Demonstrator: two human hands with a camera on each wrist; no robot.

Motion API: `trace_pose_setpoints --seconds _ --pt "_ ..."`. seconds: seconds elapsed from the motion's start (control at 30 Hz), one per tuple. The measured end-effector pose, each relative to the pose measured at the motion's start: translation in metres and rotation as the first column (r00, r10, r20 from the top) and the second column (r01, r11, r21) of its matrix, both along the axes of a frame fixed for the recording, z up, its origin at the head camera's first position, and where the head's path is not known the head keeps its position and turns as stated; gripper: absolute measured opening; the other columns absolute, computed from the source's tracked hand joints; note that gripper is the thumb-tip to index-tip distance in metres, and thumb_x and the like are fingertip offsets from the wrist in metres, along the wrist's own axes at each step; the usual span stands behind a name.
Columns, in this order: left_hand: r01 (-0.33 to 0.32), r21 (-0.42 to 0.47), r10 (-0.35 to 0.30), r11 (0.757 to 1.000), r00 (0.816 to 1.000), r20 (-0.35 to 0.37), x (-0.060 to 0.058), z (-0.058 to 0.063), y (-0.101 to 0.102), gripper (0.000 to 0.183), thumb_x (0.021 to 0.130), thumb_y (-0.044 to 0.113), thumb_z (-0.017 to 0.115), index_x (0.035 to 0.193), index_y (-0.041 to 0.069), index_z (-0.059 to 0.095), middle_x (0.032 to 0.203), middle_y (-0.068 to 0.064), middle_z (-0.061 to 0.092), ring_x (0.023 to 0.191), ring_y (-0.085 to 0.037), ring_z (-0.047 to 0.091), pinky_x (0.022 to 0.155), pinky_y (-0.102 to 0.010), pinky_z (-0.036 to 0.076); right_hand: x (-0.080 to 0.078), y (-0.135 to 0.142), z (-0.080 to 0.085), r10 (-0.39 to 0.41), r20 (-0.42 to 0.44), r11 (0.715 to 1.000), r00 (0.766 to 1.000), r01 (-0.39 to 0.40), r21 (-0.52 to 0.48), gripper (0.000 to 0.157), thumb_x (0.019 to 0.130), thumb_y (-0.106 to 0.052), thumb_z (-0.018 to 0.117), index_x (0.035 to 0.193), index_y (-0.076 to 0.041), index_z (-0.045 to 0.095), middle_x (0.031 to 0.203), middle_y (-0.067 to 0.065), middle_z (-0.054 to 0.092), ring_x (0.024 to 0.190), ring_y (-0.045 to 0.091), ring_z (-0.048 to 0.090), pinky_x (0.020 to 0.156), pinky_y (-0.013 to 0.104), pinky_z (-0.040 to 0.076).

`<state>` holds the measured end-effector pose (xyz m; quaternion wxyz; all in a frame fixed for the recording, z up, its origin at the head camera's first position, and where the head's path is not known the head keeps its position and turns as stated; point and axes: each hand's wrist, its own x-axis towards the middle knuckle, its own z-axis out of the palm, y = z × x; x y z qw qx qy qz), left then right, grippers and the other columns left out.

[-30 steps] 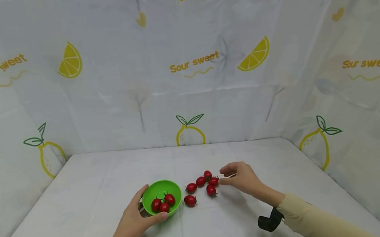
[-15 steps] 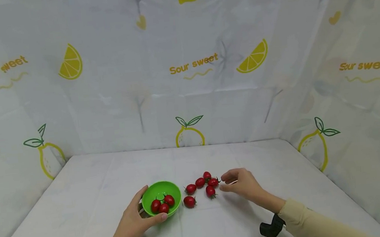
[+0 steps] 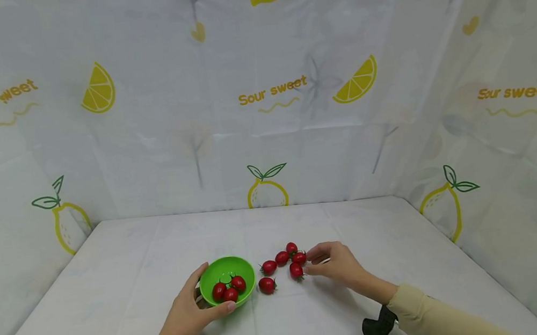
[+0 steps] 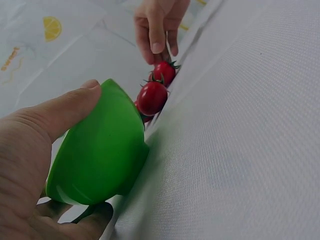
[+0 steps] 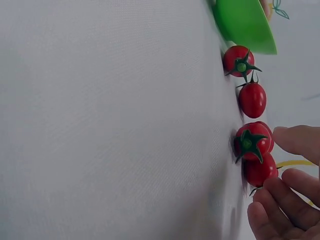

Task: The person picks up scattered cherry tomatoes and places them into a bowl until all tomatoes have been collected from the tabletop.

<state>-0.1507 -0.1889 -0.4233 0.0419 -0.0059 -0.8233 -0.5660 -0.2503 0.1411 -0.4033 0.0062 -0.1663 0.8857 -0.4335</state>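
Observation:
My left hand [image 3: 185, 310] grips a small green bowl [image 3: 214, 270] by its rim, thumb on the near side and fingers round the left. Three cherry tomatoes [image 3: 230, 294] lie inside it. To the right, several more cherry tomatoes [image 3: 282, 258] sit loose on the white cloth, one of them [image 3: 267, 285] close beside the bowl. At the right end of this group is my right hand [image 3: 338, 266], thumb and fingers parted near two cherry tomatoes [image 3: 296, 271]. The right wrist view has these tomatoes next to the thumb [image 5: 300, 142] and fingertips, not gripped.
A white cloth [image 3: 129, 288] covers the table, with printed lemon sheets [image 3: 169, 144] standing at the back and both sides. A black device [image 3: 379, 325] hangs under the right wrist.
My right hand has shifted slightly left and nearer, closer to the rightmost cherry tomatoes. The left hand and bowl stay in place, and the tomatoes look unmoved.

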Motion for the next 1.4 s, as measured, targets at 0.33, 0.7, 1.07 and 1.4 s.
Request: trace_pose_setpoints --seconds 0.33,0.7,1.07,1.4 --pt "-0.001 0.000 0.001 1.000 1.000 0.005 0.000 0.000 0.000 0.101 0.072 0.036 0.089 0.152 0.014 0.032 0.143 -0.014 0.046 0.129 -0.039 0.046 0.100 -0.047 0.045 0.000 -0.009 -0.003 0.108 0.031 0.994 0.994 -0.107 -0.034 0.032 0.079 -0.022 0.085 0.103 -0.004 0.073 0.093 0.003 0.070 0.085 0.020 0.065 0.073 0.031 0.056" --pt "-0.001 0.007 0.001 1.000 1.000 0.011 -0.001 -0.001 0.000 0.102 0.072 0.037 0.089 0.153 0.015 0.032 0.145 -0.013 0.044 0.130 -0.038 0.046 0.100 -0.045 0.046 0.000 -0.021 -0.010 0.182 0.026 0.983 0.983 -0.181 -0.037 0.035 0.076 -0.016 0.087 0.105 -0.002 0.072 0.093 0.001 0.070 0.086 0.019 0.064 0.073 0.026 0.055" --pt "-0.003 -0.003 0.003 1.000 1.000 0.010 -0.002 -0.001 0.001 0.102 0.071 0.038 0.089 0.153 0.015 0.032 0.145 -0.014 0.044 0.129 -0.038 0.046 0.100 -0.045 0.046 -0.003 -0.025 -0.011 0.158 0.110 0.987 0.981 -0.153 -0.050 0.028 0.075 -0.010 0.087 0.100 -0.008 0.074 0.092 -0.002 0.069 0.083 0.017 0.063 0.073 0.029 0.054" --pt "-0.001 0.012 0.001 1.000 1.000 0.017 -0.002 -0.001 0.000 0.102 0.071 0.036 0.090 0.153 0.015 0.032 0.146 -0.016 0.042 0.129 -0.039 0.047 0.099 -0.043 0.047 -0.004 -0.024 -0.014 0.185 0.096 0.982 0.978 -0.181 -0.046 0.028 0.074 -0.009 0.087 0.099 -0.009 0.074 0.096 -0.002 0.069 0.084 0.016 0.063 0.072 0.027 0.055"
